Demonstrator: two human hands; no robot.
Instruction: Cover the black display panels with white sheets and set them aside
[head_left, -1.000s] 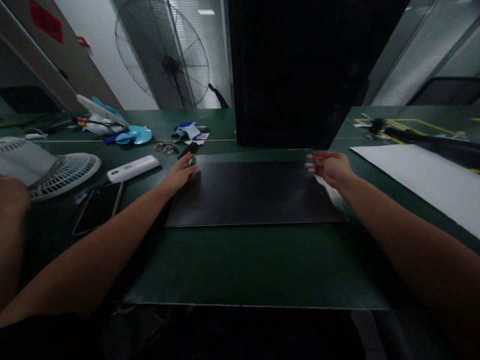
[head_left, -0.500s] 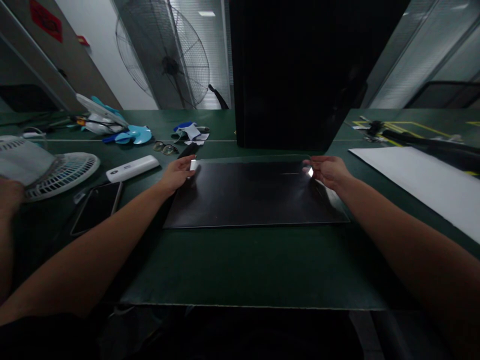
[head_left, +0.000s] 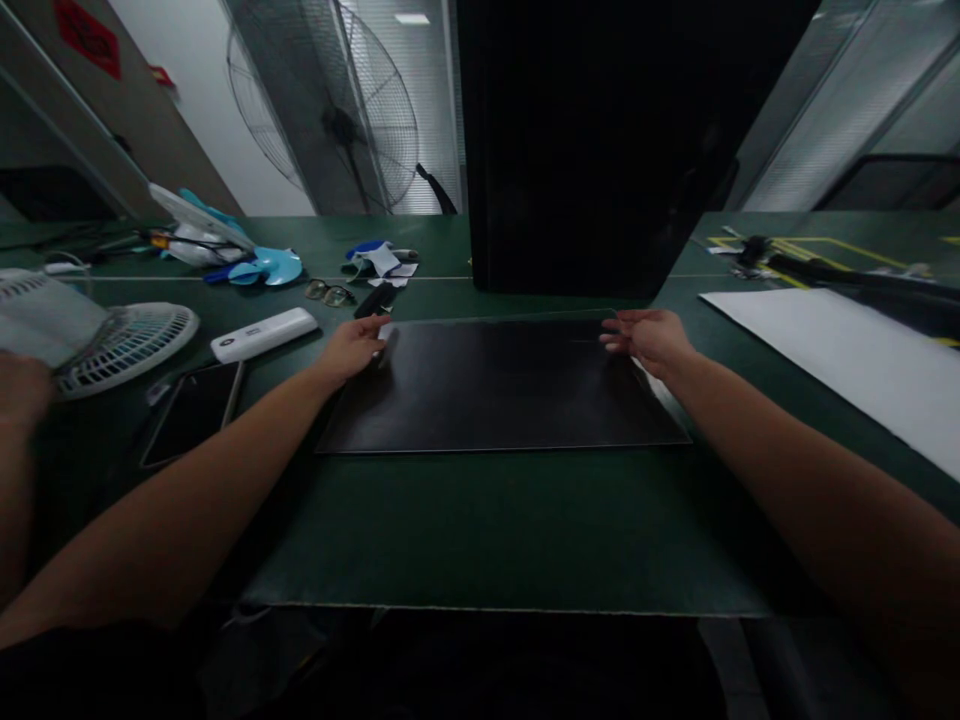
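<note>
Left hand (head_left: 351,350) pinches the far-left corner of a clear sheet (head_left: 487,318) between thumb and fingers; right hand (head_left: 651,338) pinches the far-right corner, fingers curled inward. Low light obscures exact fingertip placement on both sides. A dark rectangular panel (head_left: 495,390) lies on the green table (head_left: 517,540) between the two grips, its body extending from them toward the near side. The sheet's far edge shows as a thin line just beyond the panel's dark area; where its near edge ends cannot be told. Toward the near side, a strip of tabletop separates the panel from the table's near edge. At the far side, a large black upright object (head_left: 585,150) stands close behind the sheet. To the right, past the right hand, lies a white board (head_left: 840,350); to the left, past the left forearm, lie a phone (head_left: 191,412) and a white oblong device (head_left: 264,335). The panel's long axis runs left to right, roughly parallel to the table's near edge, with its far long side facing the black upright object.
</note>
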